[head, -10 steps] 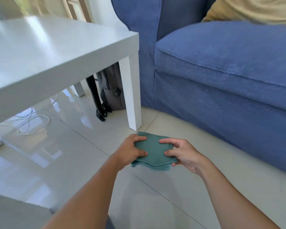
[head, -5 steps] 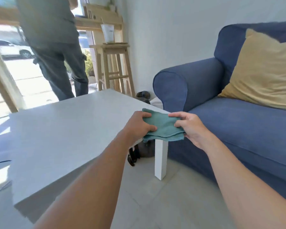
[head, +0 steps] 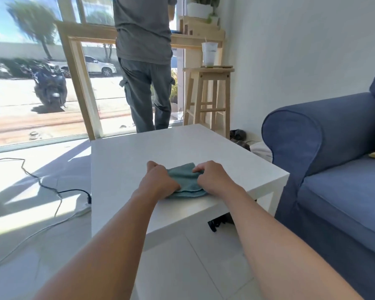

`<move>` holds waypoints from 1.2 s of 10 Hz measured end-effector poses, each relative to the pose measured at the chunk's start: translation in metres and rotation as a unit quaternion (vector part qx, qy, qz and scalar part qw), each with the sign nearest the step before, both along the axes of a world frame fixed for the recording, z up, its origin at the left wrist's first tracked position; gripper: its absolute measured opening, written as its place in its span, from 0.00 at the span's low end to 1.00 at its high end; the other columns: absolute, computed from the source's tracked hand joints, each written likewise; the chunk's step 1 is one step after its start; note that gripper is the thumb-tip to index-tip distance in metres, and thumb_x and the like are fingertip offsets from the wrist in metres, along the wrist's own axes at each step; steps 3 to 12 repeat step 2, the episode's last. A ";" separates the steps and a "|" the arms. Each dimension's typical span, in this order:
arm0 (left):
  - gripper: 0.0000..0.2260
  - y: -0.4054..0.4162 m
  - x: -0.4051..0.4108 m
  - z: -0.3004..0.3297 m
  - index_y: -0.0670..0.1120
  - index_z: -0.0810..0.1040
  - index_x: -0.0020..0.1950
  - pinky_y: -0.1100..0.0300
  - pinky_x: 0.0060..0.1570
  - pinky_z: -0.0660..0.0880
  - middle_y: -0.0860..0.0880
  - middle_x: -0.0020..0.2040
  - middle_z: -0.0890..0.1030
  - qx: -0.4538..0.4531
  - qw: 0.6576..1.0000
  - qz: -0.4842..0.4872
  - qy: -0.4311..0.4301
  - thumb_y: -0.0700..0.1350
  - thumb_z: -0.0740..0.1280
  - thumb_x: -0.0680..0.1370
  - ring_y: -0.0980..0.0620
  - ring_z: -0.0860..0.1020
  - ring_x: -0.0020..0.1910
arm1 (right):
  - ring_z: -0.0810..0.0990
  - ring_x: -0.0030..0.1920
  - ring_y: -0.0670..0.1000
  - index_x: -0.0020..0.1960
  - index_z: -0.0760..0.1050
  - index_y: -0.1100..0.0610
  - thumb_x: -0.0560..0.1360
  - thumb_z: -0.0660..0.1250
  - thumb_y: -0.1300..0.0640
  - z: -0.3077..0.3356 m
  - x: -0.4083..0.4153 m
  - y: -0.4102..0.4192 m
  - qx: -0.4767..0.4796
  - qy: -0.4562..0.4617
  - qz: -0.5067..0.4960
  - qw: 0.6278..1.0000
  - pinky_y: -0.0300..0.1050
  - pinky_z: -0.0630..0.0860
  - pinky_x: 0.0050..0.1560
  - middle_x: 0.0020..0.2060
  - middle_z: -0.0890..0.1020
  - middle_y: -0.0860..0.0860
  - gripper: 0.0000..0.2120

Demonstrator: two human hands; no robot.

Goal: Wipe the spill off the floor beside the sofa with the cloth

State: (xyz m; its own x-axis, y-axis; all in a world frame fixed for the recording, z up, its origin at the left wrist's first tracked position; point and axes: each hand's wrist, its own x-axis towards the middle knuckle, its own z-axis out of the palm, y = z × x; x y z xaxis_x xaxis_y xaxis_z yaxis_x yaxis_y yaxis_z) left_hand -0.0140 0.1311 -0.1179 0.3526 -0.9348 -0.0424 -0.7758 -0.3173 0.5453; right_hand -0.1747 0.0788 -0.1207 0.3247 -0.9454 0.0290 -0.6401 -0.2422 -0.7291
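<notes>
A folded teal cloth (head: 185, 179) lies on the near part of the white low table (head: 139, 156). My left hand (head: 159, 180) grips its left side and my right hand (head: 214, 179) grips its right side, both pressing it against the tabletop. The blue sofa (head: 338, 169) stands to the right of the table. The tiled floor (head: 206, 263) between table and sofa shows no spill that I can make out.
A person (head: 145, 61) stands with their back to me beyond the table, by the glass door. A wooden stool (head: 208, 98) holding a cup (head: 210, 53) is at the back right. Cables (head: 41, 187) run across the floor on the left. A dark bag (head: 220, 221) sits under the table.
The cloth went from low over the floor beside the sofa up to the tabletop, carried in both hands. My view lifted from the floor to the table and the door.
</notes>
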 end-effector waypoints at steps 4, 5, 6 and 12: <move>0.19 -0.003 -0.015 0.019 0.46 0.76 0.62 0.46 0.59 0.68 0.47 0.74 0.58 -0.038 0.983 -0.051 -0.174 0.46 0.70 0.71 0.40 0.62 0.67 | 0.78 0.62 0.55 0.62 0.82 0.56 0.76 0.64 0.61 0.006 -0.022 0.006 -0.060 0.026 -0.080 0.995 0.48 0.76 0.61 0.63 0.80 0.55 0.17; 0.19 -0.003 -0.015 0.019 0.46 0.76 0.62 0.46 0.59 0.68 0.47 0.74 0.58 -0.038 0.983 -0.051 -0.174 0.46 0.70 0.71 0.40 0.62 0.67 | 0.78 0.62 0.55 0.62 0.82 0.56 0.76 0.64 0.61 0.006 -0.022 0.006 -0.060 0.026 -0.080 0.995 0.48 0.76 0.61 0.63 0.80 0.55 0.17; 0.19 -0.003 -0.015 0.019 0.46 0.76 0.62 0.46 0.59 0.68 0.47 0.74 0.58 -0.038 0.983 -0.051 -0.174 0.46 0.70 0.71 0.40 0.62 0.67 | 0.78 0.62 0.55 0.62 0.82 0.56 0.76 0.64 0.61 0.006 -0.022 0.006 -0.060 0.026 -0.080 0.995 0.48 0.76 0.61 0.63 0.80 0.55 0.17; 0.19 -0.003 -0.015 0.019 0.46 0.76 0.62 0.46 0.59 0.68 0.47 0.74 0.58 -0.038 0.983 -0.051 -0.174 0.46 0.70 0.71 0.40 0.62 0.67 | 0.78 0.62 0.55 0.62 0.82 0.56 0.76 0.64 0.61 0.006 -0.022 0.006 -0.060 0.026 -0.080 0.995 0.48 0.76 0.61 0.63 0.80 0.55 0.17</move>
